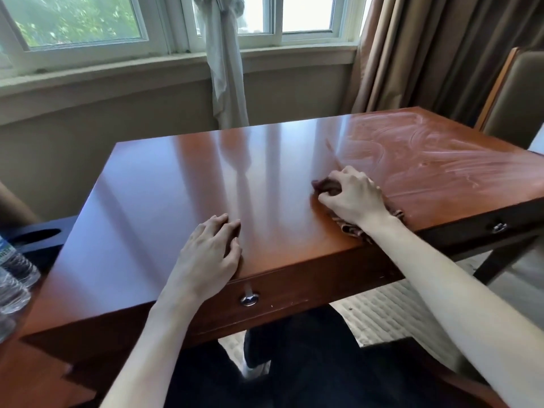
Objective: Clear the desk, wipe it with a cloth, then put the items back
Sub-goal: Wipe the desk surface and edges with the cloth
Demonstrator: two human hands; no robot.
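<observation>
Beneath two windows, one glossy reddish-brown wooden desk (176,187) bears a flat, relaxed left hand (210,254) and a right hand (353,198) gripping one dark crumpled cloth (325,185).

Polished wood, streaked on the right

The worktop (182,184) is glossy reddish wood, mirror-smooth on the left, hazy with smeared streaks far right. The cloth (347,225) looks soft, dark brown. Shiny metal knob (249,298); clear crinkled plastic bottles (14,275).

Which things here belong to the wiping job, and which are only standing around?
Belong to the job:
- desk
- cloth, gripped by the right hand
- left hand, resting flat on the desk

Only standing around:
- water bottles at the left edge
- chair
- curtains
</observation>
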